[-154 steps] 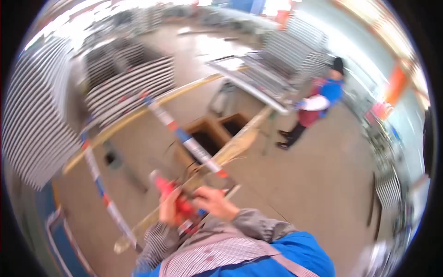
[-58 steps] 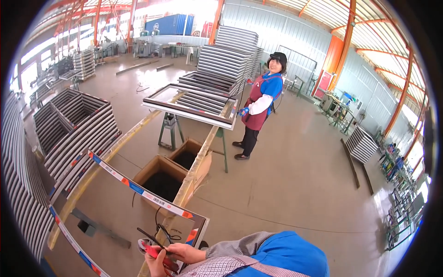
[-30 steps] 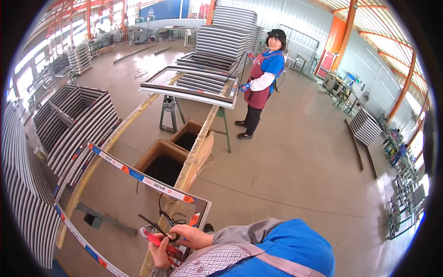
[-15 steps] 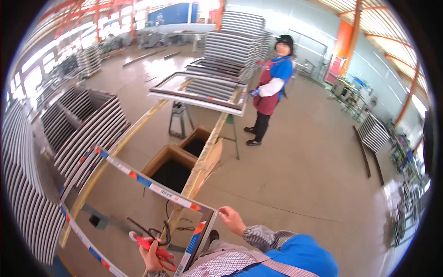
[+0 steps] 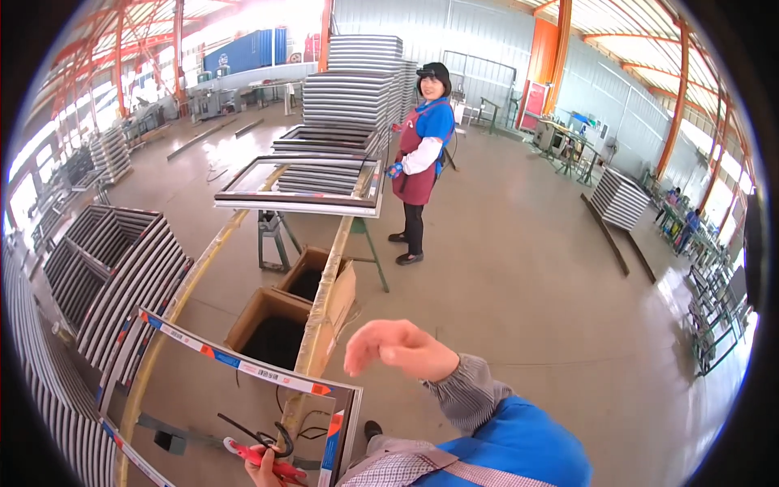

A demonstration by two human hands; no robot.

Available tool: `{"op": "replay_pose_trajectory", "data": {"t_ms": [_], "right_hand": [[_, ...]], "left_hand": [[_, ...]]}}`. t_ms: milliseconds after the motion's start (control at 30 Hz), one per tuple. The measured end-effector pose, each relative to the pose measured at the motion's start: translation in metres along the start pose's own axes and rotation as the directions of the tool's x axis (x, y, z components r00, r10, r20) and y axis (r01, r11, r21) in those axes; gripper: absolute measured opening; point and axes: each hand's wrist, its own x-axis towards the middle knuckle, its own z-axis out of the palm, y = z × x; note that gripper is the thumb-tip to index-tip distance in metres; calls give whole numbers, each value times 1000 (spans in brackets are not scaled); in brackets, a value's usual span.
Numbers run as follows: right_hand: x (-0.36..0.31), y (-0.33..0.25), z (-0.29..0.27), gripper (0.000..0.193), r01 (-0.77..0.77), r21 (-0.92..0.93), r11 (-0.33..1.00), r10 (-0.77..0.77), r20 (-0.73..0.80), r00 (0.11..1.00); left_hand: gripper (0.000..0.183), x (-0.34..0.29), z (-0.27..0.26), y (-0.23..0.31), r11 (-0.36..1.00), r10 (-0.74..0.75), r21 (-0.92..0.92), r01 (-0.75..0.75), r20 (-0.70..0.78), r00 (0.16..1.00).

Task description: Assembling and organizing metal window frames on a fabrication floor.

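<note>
My left hand (image 5: 261, 469) is closed around red-handled cutters (image 5: 238, 449), low in the view. A black rubber strip (image 5: 284, 439) loops up from the same hand, and part of that grip is hidden. In front of me lies a rectangular window frame (image 5: 260, 371) with white, blue and orange tape along its bars. My left hand is inside its outline, near the right-hand bar. Above the frame's right corner, my right hand (image 5: 399, 349) is raised, fingers loosely bent and apart from the thumb, holding nothing.
Two padded rails (image 5: 322, 304) run away from me under the frame. Cardboard boxes (image 5: 243, 325) with black contents stand between them. Stacked frames (image 5: 138, 276) crowd the left. Beyond, a co-worker (image 5: 422, 150) stands beside another frame (image 5: 300, 200) and a tall stack (image 5: 350, 89).
My right hand has left the frame's corner and lifted away from it. My left hand still grips the cutters and strip. The whole view has shifted, with the scene sliding left.
</note>
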Motion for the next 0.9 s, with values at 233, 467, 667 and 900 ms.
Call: {"op": "replay_pose_trajectory", "data": {"t_ms": [233,467,667,900], "right_hand": [[-36,64,-47,22,-122,291,949,285,-623,729],[-34,47,-73,23,-228,-67,971,126,-671,731],[-20,26,-74,23,-185,-322,929,-121,-734,668],[-53,74,-70,20,-365,-246,898,38,-784,620]], "left_hand": [[16,-5,-4,-14,998,54,-15,-54,-15,998],[8,-4,3,-10,988,54,-148,-53,1,999],[8,-4,0,-5,994,42,-101,-40,22,999],[9,1,-5,-6,998,54,-36,-53,27,998]]}}
